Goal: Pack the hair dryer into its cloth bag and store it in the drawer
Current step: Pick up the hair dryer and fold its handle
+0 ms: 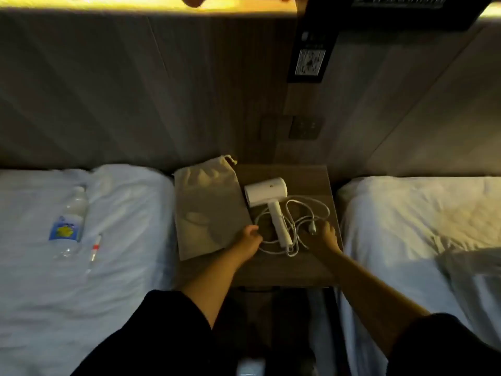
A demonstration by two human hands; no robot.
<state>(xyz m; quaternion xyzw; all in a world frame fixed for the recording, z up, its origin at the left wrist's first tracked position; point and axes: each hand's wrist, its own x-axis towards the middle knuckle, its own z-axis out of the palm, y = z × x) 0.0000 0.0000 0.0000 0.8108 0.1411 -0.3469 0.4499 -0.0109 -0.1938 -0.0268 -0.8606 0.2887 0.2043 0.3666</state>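
A white hair dryer (267, 195) lies on the wooden nightstand (282, 270), handle toward me, its white cord (306, 213) in loose loops around the handle. The beige cloth drawstring bag (208, 207) lies flat on the nightstand's left side, partly over the left bed's edge. My left hand (250, 237) rests at the bag's lower right corner, fingers curled on the cord's left loop. My right hand (324, 237) sits on the cord's right side near the plug. The drawer is not visible.
A bed with white sheets (81, 267) lies left, carrying a water bottle (69, 221) and a pen (95, 249). Another white bed (420, 226) lies right. Wall sockets (305, 127) sit on the panel behind the nightstand. A black sign (309, 61) hangs above.
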